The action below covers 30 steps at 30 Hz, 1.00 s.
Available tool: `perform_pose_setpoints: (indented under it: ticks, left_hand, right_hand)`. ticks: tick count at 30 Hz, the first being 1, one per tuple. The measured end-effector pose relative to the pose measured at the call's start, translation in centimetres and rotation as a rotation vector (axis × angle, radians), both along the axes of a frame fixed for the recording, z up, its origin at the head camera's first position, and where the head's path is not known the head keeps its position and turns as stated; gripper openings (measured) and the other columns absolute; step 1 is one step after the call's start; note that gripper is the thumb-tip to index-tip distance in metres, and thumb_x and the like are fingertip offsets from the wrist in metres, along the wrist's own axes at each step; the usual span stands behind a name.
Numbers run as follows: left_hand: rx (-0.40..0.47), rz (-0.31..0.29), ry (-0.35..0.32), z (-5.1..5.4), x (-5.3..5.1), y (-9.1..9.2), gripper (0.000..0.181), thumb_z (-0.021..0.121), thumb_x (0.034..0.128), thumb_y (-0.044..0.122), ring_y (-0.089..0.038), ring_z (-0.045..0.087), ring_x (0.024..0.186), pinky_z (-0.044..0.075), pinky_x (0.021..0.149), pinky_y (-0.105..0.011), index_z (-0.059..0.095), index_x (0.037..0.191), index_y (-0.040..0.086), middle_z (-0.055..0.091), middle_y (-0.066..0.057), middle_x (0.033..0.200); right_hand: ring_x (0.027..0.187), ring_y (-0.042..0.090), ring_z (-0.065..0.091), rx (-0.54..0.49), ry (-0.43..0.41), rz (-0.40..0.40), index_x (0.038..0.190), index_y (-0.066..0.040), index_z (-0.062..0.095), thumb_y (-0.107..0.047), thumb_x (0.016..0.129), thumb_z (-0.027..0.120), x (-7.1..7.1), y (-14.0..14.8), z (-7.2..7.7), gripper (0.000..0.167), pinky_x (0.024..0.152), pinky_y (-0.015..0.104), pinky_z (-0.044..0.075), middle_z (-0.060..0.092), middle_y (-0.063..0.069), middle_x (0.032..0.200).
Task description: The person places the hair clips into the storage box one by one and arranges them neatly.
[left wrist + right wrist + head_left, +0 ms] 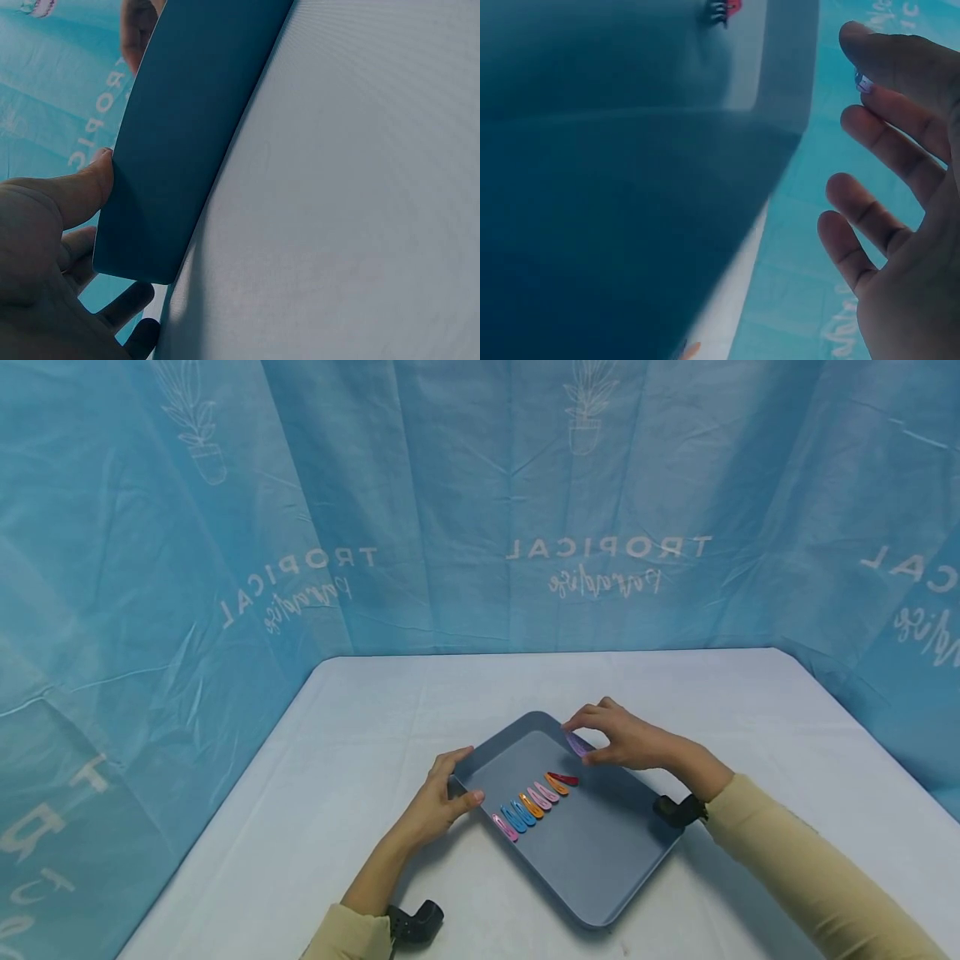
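A purple snap hair clip (577, 744) is pinched between the thumb and index finger of my right hand (630, 737), above the tray's far right edge. In the right wrist view, the clip (863, 82) shows only partly between the fingertips, while the other fingers spread apart. My left hand (441, 797) holds the grey tray (600, 868) at its left corner, thumb at the rim. The left wrist view shows that thumb against the tray's outer wall (180, 142). A slanted row of snap hair clips (531, 805) in pink, blue, orange and red lies inside the tray.
The tray sits at an angle on a table with a white cloth (420, 702). Blue printed curtains (465, 510) hang behind the table and along its sides. A dark wrist camera (416, 922) is strapped to the left wrist, another (678, 811) to the right.
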<state>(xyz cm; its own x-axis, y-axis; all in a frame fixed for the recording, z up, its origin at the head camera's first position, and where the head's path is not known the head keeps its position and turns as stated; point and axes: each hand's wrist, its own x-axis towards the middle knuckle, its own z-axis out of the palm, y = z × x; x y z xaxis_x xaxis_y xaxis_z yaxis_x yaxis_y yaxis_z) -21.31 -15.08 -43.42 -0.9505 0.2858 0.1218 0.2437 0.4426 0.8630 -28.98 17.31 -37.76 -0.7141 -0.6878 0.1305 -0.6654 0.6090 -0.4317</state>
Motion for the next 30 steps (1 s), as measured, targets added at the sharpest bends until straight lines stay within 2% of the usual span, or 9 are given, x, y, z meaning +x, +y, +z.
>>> perform_pose_setpoints:
  ticks: [6,8,13,16,30]
  left_hand:
    - [0.002,0.000,0.001,0.0,0.0,0.0,0.071,0.068,0.0862,0.021,-0.035,0.019,0.143,0.023,0.110,-0.061,0.031,0.147,0.014,0.029,-0.012,0.150]
    - [0.000,0.000,0.002,0.0,0.0,0.0,0.071,0.068,0.0863,0.021,-0.035,0.019,0.143,0.023,0.110,-0.061,0.032,0.147,0.015,0.029,-0.012,0.150]
    - [-0.004,-0.001,0.002,0.0,0.0,0.0,0.071,0.068,0.0866,0.020,-0.035,0.019,0.143,0.024,0.109,-0.061,0.031,0.147,0.015,0.029,-0.012,0.150]
    - [-0.003,-0.003,-0.001,0.0,0.0,0.0,0.071,0.068,0.0867,0.020,-0.036,0.019,0.143,0.024,0.109,-0.062,0.031,0.147,0.015,0.029,-0.012,0.150]
    - [0.009,-0.002,-0.005,0.2,0.1,0.0,0.071,0.068,0.0863,0.019,-0.035,0.018,0.144,0.023,0.110,-0.061,0.032,0.147,0.015,0.029,-0.012,0.150]
  right_hand:
    - [0.113,0.017,0.042,0.111,0.016,-0.055,0.127,-0.027,0.058,-0.025,0.082,0.073,0.3,-0.3,-0.4,0.048,0.086,0.054,0.041,0.055,-0.005,0.130]
    - [0.113,0.018,0.042,0.114,0.015,-0.043,0.128,-0.026,0.058,-0.024,0.082,0.073,0.2,-0.4,-0.6,0.048,0.087,0.054,0.040,0.055,-0.005,0.131]
    - [0.108,0.021,0.043,0.100,0.034,0.045,0.127,-0.016,0.059,-0.019,0.082,0.073,-0.2,-0.6,-1.3,0.048,0.086,0.041,0.042,0.057,0.002,0.129]
    - [0.107,0.020,0.042,0.119,0.030,0.044,0.127,-0.017,0.059,-0.020,0.082,0.073,-0.4,-0.7,-1.7,0.047,0.084,0.036,0.042,0.057,0.001,0.128]
    - [0.106,0.019,0.044,0.203,0.042,0.044,0.124,-0.020,0.061,-0.023,0.081,0.074,-0.5,-1.1,-2.6,0.046,0.084,0.036,0.043,0.059,-0.001,0.124]
